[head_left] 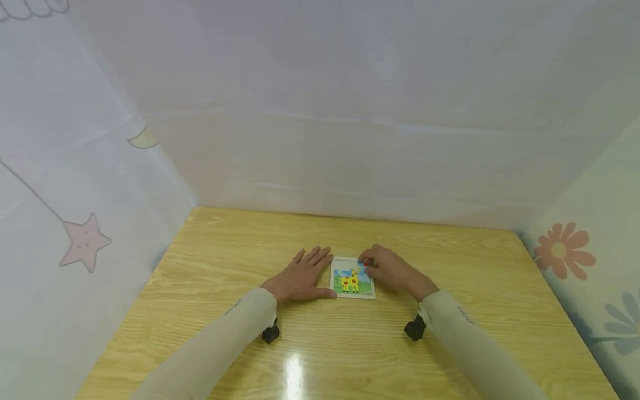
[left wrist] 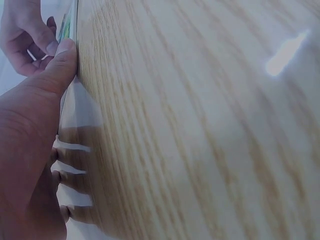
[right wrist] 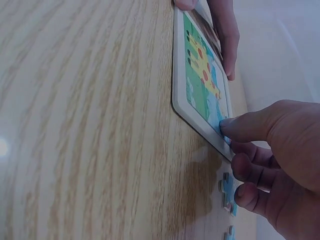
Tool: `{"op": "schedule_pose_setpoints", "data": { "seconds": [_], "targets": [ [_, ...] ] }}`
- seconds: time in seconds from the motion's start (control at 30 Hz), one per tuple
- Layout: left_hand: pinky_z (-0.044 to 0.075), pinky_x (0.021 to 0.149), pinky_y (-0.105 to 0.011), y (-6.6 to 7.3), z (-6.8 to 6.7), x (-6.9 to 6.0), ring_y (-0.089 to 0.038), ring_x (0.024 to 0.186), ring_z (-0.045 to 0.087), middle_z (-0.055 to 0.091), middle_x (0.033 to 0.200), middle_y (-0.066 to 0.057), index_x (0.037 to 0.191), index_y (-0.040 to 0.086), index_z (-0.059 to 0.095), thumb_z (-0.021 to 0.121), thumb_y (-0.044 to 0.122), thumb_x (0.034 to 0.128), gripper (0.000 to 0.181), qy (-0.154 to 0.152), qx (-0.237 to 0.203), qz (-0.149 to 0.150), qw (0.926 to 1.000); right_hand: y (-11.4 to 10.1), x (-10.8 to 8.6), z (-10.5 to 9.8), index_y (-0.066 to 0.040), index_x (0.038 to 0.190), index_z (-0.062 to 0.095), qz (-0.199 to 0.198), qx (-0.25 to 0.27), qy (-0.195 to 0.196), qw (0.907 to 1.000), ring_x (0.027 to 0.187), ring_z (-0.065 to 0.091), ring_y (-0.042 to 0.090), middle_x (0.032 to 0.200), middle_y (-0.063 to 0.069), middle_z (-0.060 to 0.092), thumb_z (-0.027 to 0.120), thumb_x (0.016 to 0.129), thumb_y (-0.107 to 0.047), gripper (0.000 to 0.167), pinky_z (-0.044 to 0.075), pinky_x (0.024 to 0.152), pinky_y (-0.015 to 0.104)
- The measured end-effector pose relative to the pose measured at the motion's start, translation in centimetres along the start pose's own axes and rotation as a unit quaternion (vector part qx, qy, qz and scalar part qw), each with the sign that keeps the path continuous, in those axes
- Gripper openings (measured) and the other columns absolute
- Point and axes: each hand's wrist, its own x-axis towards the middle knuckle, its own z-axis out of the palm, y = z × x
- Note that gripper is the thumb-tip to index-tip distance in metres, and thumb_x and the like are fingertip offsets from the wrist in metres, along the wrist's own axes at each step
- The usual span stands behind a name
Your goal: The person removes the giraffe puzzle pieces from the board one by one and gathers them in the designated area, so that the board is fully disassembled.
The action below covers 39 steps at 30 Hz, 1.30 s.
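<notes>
A small giraffe jigsaw puzzle [head_left: 352, 280] in a white-rimmed tray lies flat on the table. My left hand [head_left: 305, 278] is spread at its left side, thumb at the lower left corner and fingertips by the upper left edge. At the upper right corner my right hand [head_left: 392, 269] curls its fingers and pinches a small piece, mostly hidden, with a bit of red showing. In the right wrist view the thumb [right wrist: 247, 127] rests at the corner on a blue part. Loose blue jigsaw pieces [right wrist: 229, 192] lie on the table beneath that hand.
The wooden table [head_left: 345, 350] has a glossy light reflection near its front. Pale printed cloth [head_left: 320, 161] hangs behind and on both sides, meeting the table's back edge. Black wrist cameras [head_left: 415, 328] sit under both sleeves.
</notes>
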Motion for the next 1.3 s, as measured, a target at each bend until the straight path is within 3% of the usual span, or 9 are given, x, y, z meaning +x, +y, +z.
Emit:
{"op": "schedule_pose_setpoints", "data": {
  "seconds": [0.4,0.7,0.93,1.3],
  "targets": [
    [0.014,0.136,-0.064,0.01,0.03,0.09,-0.035,0.17,0.013,0.014,0.182,-0.008,0.171,0.012,0.025,0.058,0.073,0.0985,0.1,0.008,-0.008,0.003,0.9999,-0.37,0.24,0.1,-0.01,0.135,0.072,0.001,-0.02,-0.019,0.9996,0.105,0.064,0.02,0.116,0.008,0.066,0.069,0.104,-0.013,0.031,0.057,0.093,0.041],
    [0.013,0.136,-0.064,-0.04,0.11,0.09,-0.034,0.17,0.012,0.014,0.182,-0.008,0.171,0.013,0.024,0.056,0.074,0.0988,0.1,0.008,-0.002,0.004,1.0,-0.09,0.38,0.13,-0.01,0.132,0.071,-0.018,-0.02,-0.012,0.9996,0.103,0.063,0.021,0.118,0.01,0.062,0.07,0.103,-0.012,0.029,0.058,0.091,0.042],
    [0.015,0.136,-0.064,-0.16,0.25,0.19,-0.035,0.169,0.013,0.015,0.182,-0.009,0.171,0.012,0.025,0.057,0.074,0.0985,0.101,0.009,0.004,0.007,0.9999,-0.17,0.31,0.15,-0.013,0.13,0.071,-0.007,-0.015,-0.009,0.9998,0.102,0.06,0.02,0.12,0.008,0.061,0.071,0.103,-0.013,0.027,0.056,0.091,0.041],
    [0.015,0.136,-0.064,-0.18,0.25,0.19,-0.035,0.169,0.013,0.015,0.182,-0.008,0.171,0.013,0.024,0.056,0.076,0.0978,0.102,0.009,0.005,0.007,0.9999,-0.53,0.29,0.15,-0.005,0.136,0.066,0.006,-0.025,0.0,0.9997,0.101,0.059,0.018,0.123,0.009,0.06,0.072,0.102,-0.012,0.035,0.055,0.092,0.038]
  ]
}}
